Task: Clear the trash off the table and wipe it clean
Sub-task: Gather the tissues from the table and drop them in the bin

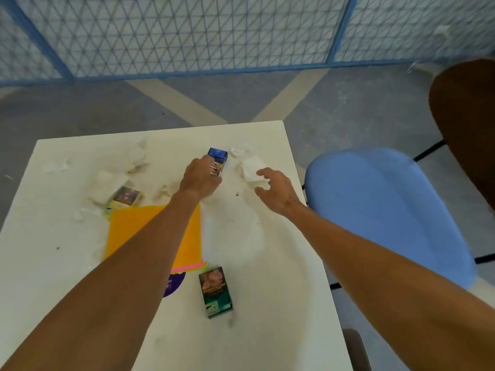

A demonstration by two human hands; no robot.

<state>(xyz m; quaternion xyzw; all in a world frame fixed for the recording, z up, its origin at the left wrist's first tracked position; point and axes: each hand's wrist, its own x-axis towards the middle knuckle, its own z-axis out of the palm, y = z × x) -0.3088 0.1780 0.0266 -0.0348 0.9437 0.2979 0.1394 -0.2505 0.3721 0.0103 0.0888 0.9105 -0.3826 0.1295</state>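
On the white table (281, 263) my left hand (201, 178) grips a blue box (218, 155) near the far edge. My right hand (276, 188) hovers open, fingers spread, right beside a crumpled white tissue (250, 167). A green cigarette pack (215, 291) lies near the front middle. Another pack with a yellow edge (126, 196) lies at the left among crumpled tissues (107, 183). An orange cloth (128, 228) lies under my left forearm, with pink and yellow layers at its lower edge.
A purple round sticker or disc (174, 286) peeks out below the cloth. Small crumbs (237, 194) dot the tabletop. A blue chair (388, 210) stands at the table's right side, a brown chair (466, 124) behind it. A blue mesh fence (187, 36) runs along the back.
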